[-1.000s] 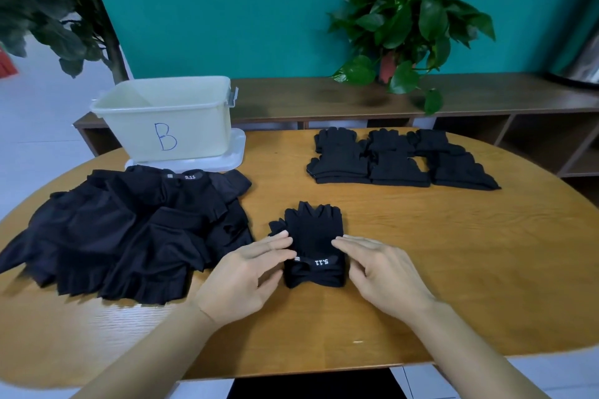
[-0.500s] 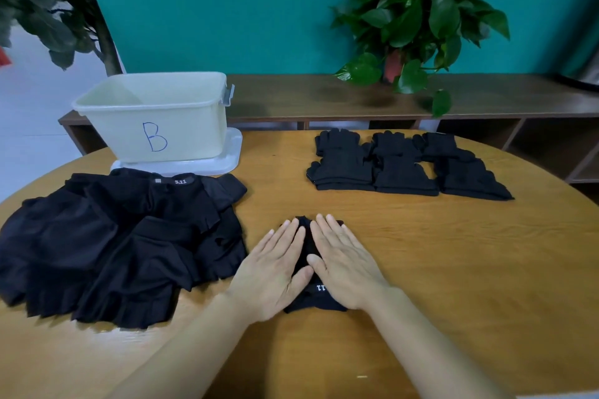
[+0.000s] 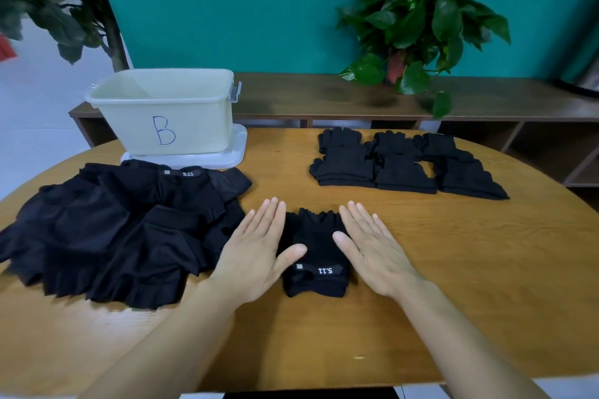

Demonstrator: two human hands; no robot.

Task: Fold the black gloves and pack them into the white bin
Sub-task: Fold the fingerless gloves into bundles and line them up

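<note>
A folded black glove (image 3: 316,253) with a white 5.11 label lies on the wooden table (image 3: 453,269) in front of me. My left hand (image 3: 256,249) lies flat along its left edge, fingers straight, thumb on the glove. My right hand (image 3: 372,249) lies flat along its right edge, thumb touching the fabric. A loose heap of black gloves (image 3: 123,230) spreads at the left. Folded black gloves (image 3: 402,162) sit in a row at the back right. The white bin (image 3: 168,110), marked B, stands at the back left on its lid (image 3: 233,152).
A low wooden shelf (image 3: 486,100) runs behind the table under the teal wall, with a potted plant (image 3: 421,19) on it. Another plant (image 3: 48,0) stands at the far left. The table's front edge is close to me.
Both hands pressed together on top of the glove half a second ago. They have since slid apart to its left and right sides, uncovering the glove.
</note>
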